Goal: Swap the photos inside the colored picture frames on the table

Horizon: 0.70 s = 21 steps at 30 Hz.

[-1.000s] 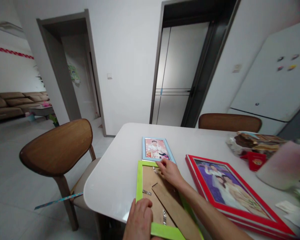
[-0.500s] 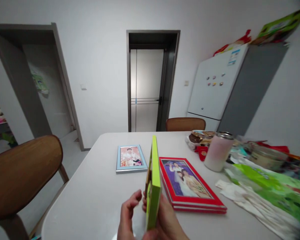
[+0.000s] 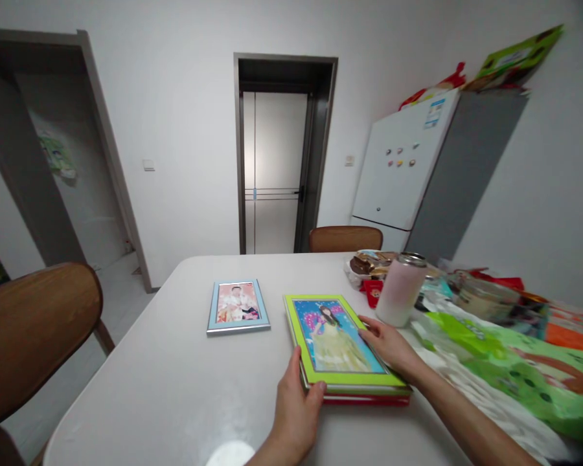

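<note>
A lime-green picture frame lies face up, showing a figure in a pale yellow gown. Beneath it are the red picture frames, mostly covered, with only their near edge showing. My left hand grips the green frame's near left corner, thumb along the front edge. On the opposite side my right hand holds the right edge, fingertips resting on its border. A light-blue picture frame with a pink-toned photo lies apart to the left.
Right of the stack stand a pink and white tumbler, a red packet, a clear container, white cloth and a green plastic package. Brown chairs flank the white table; a fridge is behind.
The green frame was held upright on edge; now it lies flat on the red frames. My hands have moved apart to its two sides. The view has shifted slightly right.
</note>
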Motion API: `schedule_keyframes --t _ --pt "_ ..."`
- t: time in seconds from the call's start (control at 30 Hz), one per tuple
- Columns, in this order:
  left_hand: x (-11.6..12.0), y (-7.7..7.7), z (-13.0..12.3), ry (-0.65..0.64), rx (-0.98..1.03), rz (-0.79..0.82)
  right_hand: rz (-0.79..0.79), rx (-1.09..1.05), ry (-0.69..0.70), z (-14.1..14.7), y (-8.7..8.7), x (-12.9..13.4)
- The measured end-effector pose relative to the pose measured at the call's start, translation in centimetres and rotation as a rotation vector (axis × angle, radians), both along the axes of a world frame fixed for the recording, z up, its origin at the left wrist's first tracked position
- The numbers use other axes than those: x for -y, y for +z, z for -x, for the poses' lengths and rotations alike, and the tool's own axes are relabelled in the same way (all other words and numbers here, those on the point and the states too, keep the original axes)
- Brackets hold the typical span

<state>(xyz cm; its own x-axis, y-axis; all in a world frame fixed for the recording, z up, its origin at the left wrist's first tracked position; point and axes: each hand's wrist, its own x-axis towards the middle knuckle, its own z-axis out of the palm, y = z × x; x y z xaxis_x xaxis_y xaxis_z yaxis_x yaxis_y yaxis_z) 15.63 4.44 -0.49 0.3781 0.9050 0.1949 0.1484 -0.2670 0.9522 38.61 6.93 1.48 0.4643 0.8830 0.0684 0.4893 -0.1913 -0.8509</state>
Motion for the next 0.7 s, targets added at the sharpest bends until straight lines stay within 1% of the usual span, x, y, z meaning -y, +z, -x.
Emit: schedule_keyframes --t 0.17,0.27,0.37,0.47,0.53,0.6,0.63,0.7 --pt "0.7 -0.8 0.0 -0.024 -0.119 -0.080 0.046 0.022 0.044 -0.9 -1.8 1.9" --pt "0.1 -1.6 -0.6 -0.014 -0.212 -0.182 0.096 0.133 0.064 -1.2 -2.3 2.5" --pt "-1.9 -1.9 -1.7 0.016 -0.325 -0.265 0.118 0.279 0.023 -1.2 -2.3 0.8" --pt "-4.7 -1.4 -2.3 0.037 -0.428 -0.285 0.106 0.323 0.011 -1.0 -1.8 -1.9" --pt "-6.6 -0.7 -1.6 0.036 -0.490 -0.301 0.088 0.345 -0.004 -0.8 -1.1 -3.4" --pt "-8.5 -0.1 0.3 0.052 -0.572 -0.317 0.062 0.375 -0.041 -0.2 -0.3 -3.9" --pt "-9.3 0.2 1.5 0.071 -0.617 -0.321 0.036 0.396 -0.065 0.3 0.1 -3.8" --pt "-10.6 0.8 4.4 0.121 -0.710 -0.323 -0.089 0.446 -0.097 2.3 0.9 -2.9"
